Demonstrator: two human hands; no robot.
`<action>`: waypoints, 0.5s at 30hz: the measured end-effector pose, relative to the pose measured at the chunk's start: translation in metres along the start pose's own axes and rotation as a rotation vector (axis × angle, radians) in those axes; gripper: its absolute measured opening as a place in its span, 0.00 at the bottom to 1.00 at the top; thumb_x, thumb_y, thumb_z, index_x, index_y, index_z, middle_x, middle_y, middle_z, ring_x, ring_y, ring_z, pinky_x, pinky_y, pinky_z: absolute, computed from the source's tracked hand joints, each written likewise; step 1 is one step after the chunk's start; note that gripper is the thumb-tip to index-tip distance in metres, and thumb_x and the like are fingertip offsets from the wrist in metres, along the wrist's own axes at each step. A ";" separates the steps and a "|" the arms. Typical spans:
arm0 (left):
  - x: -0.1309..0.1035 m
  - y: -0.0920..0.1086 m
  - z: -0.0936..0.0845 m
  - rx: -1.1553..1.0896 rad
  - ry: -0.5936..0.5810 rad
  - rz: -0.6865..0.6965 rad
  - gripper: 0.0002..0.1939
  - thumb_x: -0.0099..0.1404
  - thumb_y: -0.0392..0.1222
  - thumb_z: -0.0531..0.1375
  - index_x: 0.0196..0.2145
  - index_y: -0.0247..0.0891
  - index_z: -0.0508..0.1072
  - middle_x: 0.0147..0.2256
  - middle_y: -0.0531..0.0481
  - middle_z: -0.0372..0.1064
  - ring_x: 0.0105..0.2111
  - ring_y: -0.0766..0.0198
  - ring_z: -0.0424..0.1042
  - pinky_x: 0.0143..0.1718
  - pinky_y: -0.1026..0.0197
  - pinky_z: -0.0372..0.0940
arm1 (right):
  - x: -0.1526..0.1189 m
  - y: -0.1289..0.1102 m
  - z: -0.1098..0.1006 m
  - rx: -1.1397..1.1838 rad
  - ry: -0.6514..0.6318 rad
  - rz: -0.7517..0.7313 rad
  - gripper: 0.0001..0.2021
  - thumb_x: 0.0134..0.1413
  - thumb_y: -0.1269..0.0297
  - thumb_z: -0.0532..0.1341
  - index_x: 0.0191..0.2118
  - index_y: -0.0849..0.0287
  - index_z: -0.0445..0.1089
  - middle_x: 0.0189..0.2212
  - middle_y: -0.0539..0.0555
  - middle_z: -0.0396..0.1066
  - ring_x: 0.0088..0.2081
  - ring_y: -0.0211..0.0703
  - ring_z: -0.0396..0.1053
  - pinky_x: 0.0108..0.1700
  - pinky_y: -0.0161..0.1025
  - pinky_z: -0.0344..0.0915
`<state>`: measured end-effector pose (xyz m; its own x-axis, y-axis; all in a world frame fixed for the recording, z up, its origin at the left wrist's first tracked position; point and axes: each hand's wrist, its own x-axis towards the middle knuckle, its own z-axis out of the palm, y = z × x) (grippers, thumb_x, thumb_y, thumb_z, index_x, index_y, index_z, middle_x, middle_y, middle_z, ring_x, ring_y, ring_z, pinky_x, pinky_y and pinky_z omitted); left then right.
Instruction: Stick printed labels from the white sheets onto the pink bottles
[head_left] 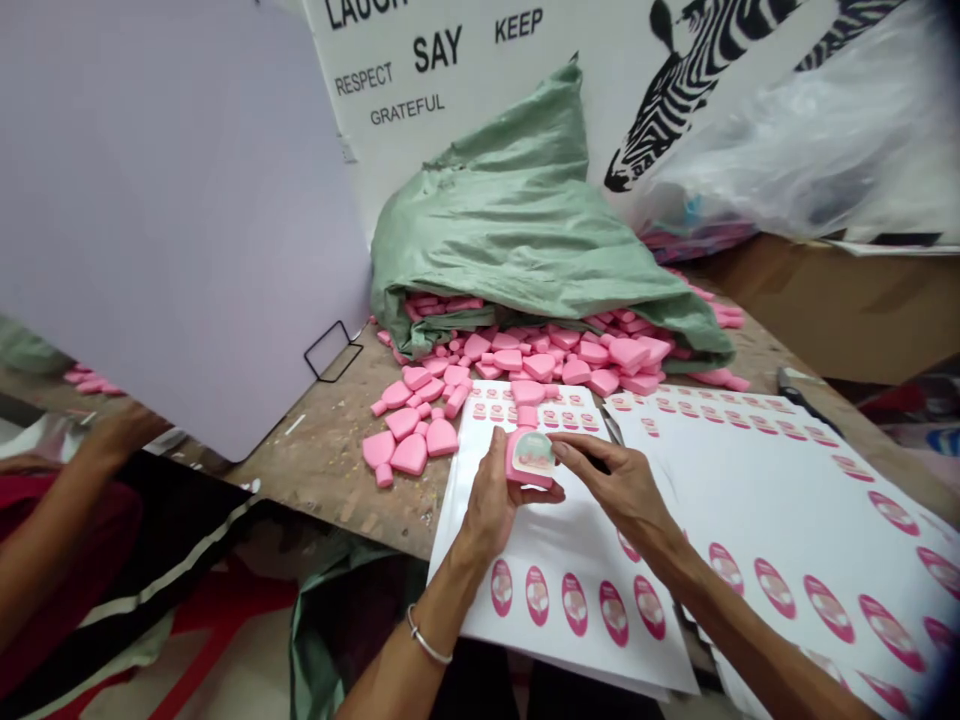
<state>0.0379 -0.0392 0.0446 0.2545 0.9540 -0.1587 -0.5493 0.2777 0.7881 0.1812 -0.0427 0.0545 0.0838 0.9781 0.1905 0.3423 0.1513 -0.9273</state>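
My left hand (pixel 495 495) is closed round a small pink plastic bottle (pixel 528 420), its neck pointing away from me. A pale green and cream sticker (pixel 534 453) lies against the bottle's flat face. At the sticker's right edge, the thumb and forefinger of my right hand (pixel 611 480) are pinched together. Beneath both hands is a white sheet of stickers (pixel 555 545), with small ones in rows at the top and pink ovals along the bottom. Whether the sticker is fully pressed down cannot be made out.
Many pink bottles (pixel 540 365) spill from a green sack (pixel 495 225) at the back. More sticker sheets (pixel 720 480) lie to the right, near a dark-handled tool (pixel 795 392). A pale panel (pixel 187 200) with a wire stand (pixel 334 352) divides off a co-worker's arm (pixel 82 480) at left.
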 end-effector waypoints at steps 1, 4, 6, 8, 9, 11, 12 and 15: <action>-0.003 0.001 -0.002 -0.007 0.003 0.003 0.31 0.63 0.63 0.49 0.37 0.29 0.74 0.30 0.41 0.73 0.25 0.60 0.72 0.35 0.50 0.70 | -0.001 -0.003 0.003 0.002 -0.007 -0.012 0.15 0.49 0.52 0.63 0.38 0.55 0.77 0.37 0.53 0.77 0.39 0.48 0.73 0.43 0.43 0.69; -0.010 0.005 -0.006 -0.031 0.010 0.012 0.30 0.63 0.63 0.49 0.38 0.30 0.74 0.31 0.41 0.73 0.25 0.61 0.72 0.35 0.50 0.70 | -0.005 -0.009 0.009 0.004 -0.017 -0.047 0.14 0.50 0.52 0.63 0.38 0.55 0.77 0.37 0.53 0.77 0.40 0.50 0.73 0.45 0.45 0.70; -0.014 0.007 -0.008 -0.038 0.014 0.021 0.30 0.63 0.63 0.49 0.38 0.30 0.74 0.32 0.41 0.73 0.25 0.61 0.72 0.35 0.50 0.70 | -0.007 -0.013 0.011 0.002 -0.019 -0.062 0.14 0.50 0.53 0.63 0.38 0.55 0.77 0.37 0.53 0.77 0.40 0.50 0.73 0.45 0.45 0.70; -0.017 0.009 -0.009 -0.039 0.010 0.022 0.31 0.63 0.63 0.49 0.38 0.29 0.74 0.33 0.40 0.73 0.26 0.60 0.72 0.35 0.50 0.70 | -0.009 -0.014 0.012 -0.006 -0.012 -0.068 0.14 0.50 0.53 0.63 0.38 0.55 0.77 0.36 0.53 0.77 0.39 0.50 0.74 0.45 0.45 0.70; -0.018 0.009 -0.009 -0.041 0.009 0.021 0.31 0.63 0.63 0.48 0.38 0.29 0.74 0.33 0.39 0.73 0.26 0.60 0.73 0.35 0.50 0.70 | -0.010 -0.014 0.013 -0.010 -0.009 -0.070 0.14 0.50 0.53 0.63 0.38 0.55 0.77 0.36 0.53 0.77 0.39 0.49 0.74 0.45 0.45 0.70; -0.019 0.010 -0.009 -0.046 0.010 0.021 0.32 0.63 0.63 0.48 0.38 0.29 0.74 0.31 0.40 0.74 0.27 0.59 0.73 0.35 0.50 0.71 | -0.011 -0.014 0.014 -0.013 -0.003 -0.072 0.13 0.49 0.53 0.63 0.38 0.54 0.77 0.37 0.53 0.77 0.39 0.49 0.73 0.45 0.45 0.70; -0.020 0.010 -0.009 -0.051 0.014 0.022 0.32 0.63 0.63 0.48 0.38 0.29 0.74 0.30 0.40 0.73 0.27 0.59 0.73 0.35 0.50 0.70 | -0.011 -0.014 0.014 -0.014 -0.002 -0.072 0.13 0.49 0.53 0.63 0.38 0.54 0.77 0.37 0.52 0.77 0.39 0.49 0.73 0.45 0.45 0.70; -0.020 0.009 -0.009 -0.061 0.019 0.024 0.32 0.63 0.64 0.48 0.38 0.29 0.73 0.30 0.40 0.73 0.27 0.58 0.73 0.36 0.49 0.70 | -0.012 -0.012 0.015 -0.015 -0.003 -0.071 0.14 0.49 0.53 0.63 0.38 0.54 0.77 0.37 0.53 0.77 0.40 0.50 0.73 0.45 0.45 0.70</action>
<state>0.0201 -0.0548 0.0497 0.2263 0.9621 -0.1521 -0.6027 0.2609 0.7541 0.1621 -0.0537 0.0586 0.0560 0.9653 0.2550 0.3615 0.2185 -0.9064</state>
